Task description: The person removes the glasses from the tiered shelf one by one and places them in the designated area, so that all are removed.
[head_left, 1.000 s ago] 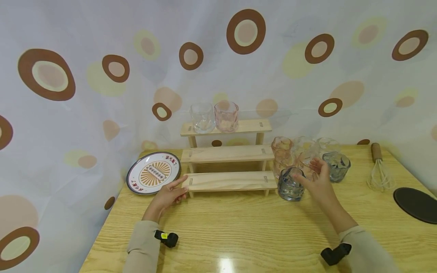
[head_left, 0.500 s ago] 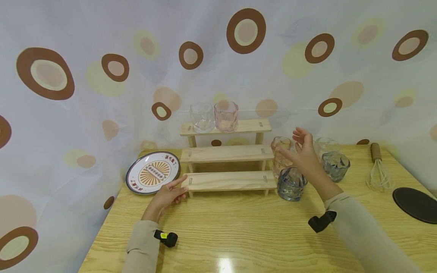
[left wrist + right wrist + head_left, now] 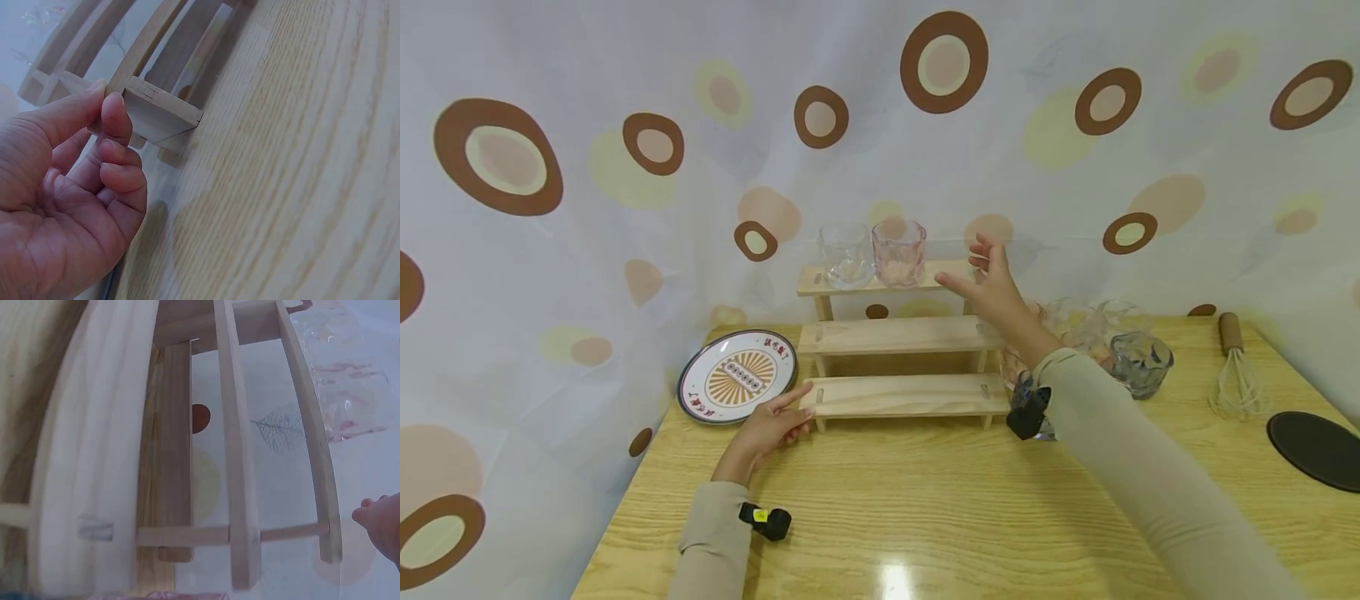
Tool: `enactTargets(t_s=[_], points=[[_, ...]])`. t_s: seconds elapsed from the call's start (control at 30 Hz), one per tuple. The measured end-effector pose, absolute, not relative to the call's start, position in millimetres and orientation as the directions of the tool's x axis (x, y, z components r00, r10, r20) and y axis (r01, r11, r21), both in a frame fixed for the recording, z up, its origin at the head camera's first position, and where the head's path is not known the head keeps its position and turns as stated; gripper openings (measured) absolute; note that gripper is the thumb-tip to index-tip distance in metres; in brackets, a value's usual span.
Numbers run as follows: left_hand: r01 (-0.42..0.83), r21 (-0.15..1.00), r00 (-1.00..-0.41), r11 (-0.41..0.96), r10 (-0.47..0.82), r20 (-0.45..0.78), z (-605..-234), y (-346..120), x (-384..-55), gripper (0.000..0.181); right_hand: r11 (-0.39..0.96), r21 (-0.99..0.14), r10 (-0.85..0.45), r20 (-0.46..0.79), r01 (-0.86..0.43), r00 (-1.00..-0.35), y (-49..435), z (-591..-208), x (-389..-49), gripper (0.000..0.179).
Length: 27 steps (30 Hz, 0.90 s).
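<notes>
A three-tier wooden display rack (image 3: pixel 910 397) stands on the table. My left hand (image 3: pixel 771 428) pinches the left end of its lowest step between thumb and forefinger, as the left wrist view shows close up. On the top step are a clear glass (image 3: pixel 845 258) and a pink glass (image 3: pixel 899 257), side by side. My right hand (image 3: pixel 997 292) is at the right end of the top step, thumb and fingers apart, nothing between them. In the right wrist view only part of that hand (image 3: pixel 384 526) shows at the edge, away from the pink glass (image 3: pixel 356 403).
Right of the rack, several glasses stand grouped, partly hidden by my right sleeve, among them a blue-grey glass (image 3: pixel 1141 367). A whisk (image 3: pixel 1236 375) and a dark round mat (image 3: pixel 1317 452) lie farther right. A patterned plate (image 3: pixel 737 377) is left of the rack.
My right hand has moved from the grouped glasses up and left to the top step, with no glass in it. My left hand has stayed on the lowest step.
</notes>
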<state>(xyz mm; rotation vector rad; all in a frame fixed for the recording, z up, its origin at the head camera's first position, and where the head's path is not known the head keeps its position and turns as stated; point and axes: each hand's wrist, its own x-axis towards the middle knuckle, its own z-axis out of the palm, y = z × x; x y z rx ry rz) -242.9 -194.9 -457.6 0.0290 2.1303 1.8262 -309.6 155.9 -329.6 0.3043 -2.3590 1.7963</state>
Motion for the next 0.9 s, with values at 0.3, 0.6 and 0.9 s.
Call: enactTargets(t_s=[0.3,0.6,0.9], points=[[-0.209,0.966,-0.945,0.152,0.222,-0.240,-458,-196,-244,0.056,0.262,-0.952,-0.086,0.140,-0.158,-0.986,109,-324,-344,0.109],[-0.205,0.968,-0.943,0.147,0.234,-0.235,-457,-194,-244,0.056,0.210,-0.962,-0.112,0.155,-0.176,-0.982,90,-315,-356,0.109],[-0.205,0.968,-0.945,0.146,0.230,-0.235,-457,-195,-243,0.055,0.279,-0.945,-0.104,0.149,-0.173,-0.983,86,-314,-360,0.092]])
